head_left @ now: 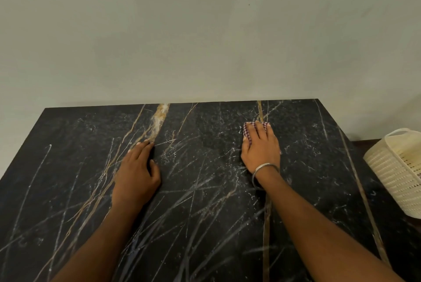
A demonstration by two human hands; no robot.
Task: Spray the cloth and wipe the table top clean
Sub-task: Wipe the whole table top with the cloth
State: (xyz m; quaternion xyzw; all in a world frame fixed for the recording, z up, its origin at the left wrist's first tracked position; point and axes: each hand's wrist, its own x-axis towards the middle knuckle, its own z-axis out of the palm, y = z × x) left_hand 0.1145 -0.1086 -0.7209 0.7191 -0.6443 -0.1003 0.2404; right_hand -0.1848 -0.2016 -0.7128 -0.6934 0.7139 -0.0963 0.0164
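Note:
The black marble table top (205, 190) with white and gold veins fills the lower half of the head view. My right hand (260, 147) lies flat on a small red-and-white checked cloth (248, 132) near the table's far edge, fingers straight and pressing it down. Most of the cloth is hidden under the palm. My left hand (136, 172) rests flat on the bare marble left of centre, fingers extended. No spray bottle is in view.
A cream plastic woven basket (396, 172) stands past the table's right edge. A plain grey-green wall (205, 31) rises directly behind the table's far edge.

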